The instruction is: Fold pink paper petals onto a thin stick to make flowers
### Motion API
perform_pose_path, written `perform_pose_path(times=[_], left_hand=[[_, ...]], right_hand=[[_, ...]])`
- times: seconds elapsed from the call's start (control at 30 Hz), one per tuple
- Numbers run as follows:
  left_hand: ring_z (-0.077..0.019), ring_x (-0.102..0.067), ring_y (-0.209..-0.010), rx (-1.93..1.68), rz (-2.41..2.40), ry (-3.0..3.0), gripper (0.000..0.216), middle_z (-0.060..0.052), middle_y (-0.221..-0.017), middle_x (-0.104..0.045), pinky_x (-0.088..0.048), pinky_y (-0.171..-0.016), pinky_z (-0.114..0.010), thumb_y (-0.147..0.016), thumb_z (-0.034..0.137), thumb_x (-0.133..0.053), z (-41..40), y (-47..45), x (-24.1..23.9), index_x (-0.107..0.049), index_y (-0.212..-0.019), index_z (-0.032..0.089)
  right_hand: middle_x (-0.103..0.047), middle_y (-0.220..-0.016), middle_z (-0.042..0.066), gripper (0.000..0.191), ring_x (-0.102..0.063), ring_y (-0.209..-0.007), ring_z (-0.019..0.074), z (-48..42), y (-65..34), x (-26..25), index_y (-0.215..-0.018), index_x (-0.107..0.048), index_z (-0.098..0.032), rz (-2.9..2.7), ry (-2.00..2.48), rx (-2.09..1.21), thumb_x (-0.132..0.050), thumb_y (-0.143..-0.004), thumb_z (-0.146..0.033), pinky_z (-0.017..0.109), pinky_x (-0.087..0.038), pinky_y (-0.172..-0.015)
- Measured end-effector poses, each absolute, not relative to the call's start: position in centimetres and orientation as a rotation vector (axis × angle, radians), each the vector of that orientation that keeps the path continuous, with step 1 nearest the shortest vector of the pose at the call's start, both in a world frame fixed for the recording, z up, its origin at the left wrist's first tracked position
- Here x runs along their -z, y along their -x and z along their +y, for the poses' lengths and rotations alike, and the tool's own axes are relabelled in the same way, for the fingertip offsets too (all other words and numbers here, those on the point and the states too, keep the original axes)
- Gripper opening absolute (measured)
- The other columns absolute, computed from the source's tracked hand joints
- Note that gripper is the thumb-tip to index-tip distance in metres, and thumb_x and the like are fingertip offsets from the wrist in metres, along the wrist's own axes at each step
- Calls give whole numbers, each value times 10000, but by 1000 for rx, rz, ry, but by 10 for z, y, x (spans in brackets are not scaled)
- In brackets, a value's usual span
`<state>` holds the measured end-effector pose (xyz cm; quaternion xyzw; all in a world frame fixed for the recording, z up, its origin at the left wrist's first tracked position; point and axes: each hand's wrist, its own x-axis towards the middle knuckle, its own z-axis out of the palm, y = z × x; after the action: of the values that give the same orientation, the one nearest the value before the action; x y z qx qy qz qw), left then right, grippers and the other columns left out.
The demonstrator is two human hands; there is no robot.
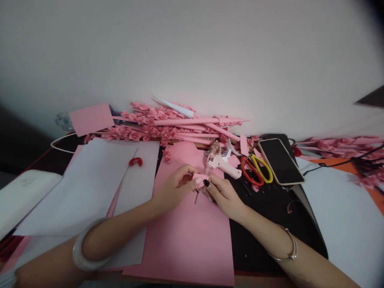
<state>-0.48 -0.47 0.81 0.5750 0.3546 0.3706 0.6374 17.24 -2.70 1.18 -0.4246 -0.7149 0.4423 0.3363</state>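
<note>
Between my hands is a small piece of pink paper [200,178], pinched from both sides. My left hand [177,183] grips its left part with thumb and fingers. On its right part, my right hand [223,195] presses with the thumb, whose nail is dark. Something thin and pale pokes out below the paper, too small to name. Under both hands lies a large pink sheet [189,244]. Just beyond them rests a pale pink glue gun [223,165]. A single folded pink paper flower [167,156] lies behind my left hand.
White sheets [81,184] and a red-handled tool [135,161] lie left. Right are red-and-yellow-handled scissors [252,172], a phone [281,161] and a black mat [270,228]. Paper flower stems [144,128] and a white paper cone [174,107] line the wall. A white box-like object [27,196] stands far left.
</note>
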Motion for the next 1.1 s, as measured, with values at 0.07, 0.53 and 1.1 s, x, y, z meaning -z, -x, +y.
perform_pose_path(times=[0.07,0.53,1.1], left_hand=[[-122,-548,-761,-886,830,-1328,116,-6,-800,-559,-441,-717,-263,-827,261,-574,-3,5,-5,-524,-851,159],[-140,-591,-773,-793,891,-1307,156,-14,-799,-622,-472,-733,-274,-744,265,-672,0,7,1,-612,-826,146],[-118,-606,-610,-657,795,-1267,60,9,-671,-642,-475,-618,-247,-742,172,-635,-7,5,-6,-616,-791,144]], right_hand=[[-398,-563,-47,288,-349,-468,91,-27,-172,-12,-700,-421,-193,-1839,1115,-1153,-350,-958,-299,221,-290,-465],[-387,-563,-51,282,-337,-475,85,-26,-173,-10,-700,-417,-187,-1872,1100,-1104,-347,-959,-274,214,-281,-467],[-509,-577,-32,251,-440,-499,76,-24,-174,-11,-735,-543,-156,-1944,1025,-1121,-443,-929,-280,191,-340,-496]])
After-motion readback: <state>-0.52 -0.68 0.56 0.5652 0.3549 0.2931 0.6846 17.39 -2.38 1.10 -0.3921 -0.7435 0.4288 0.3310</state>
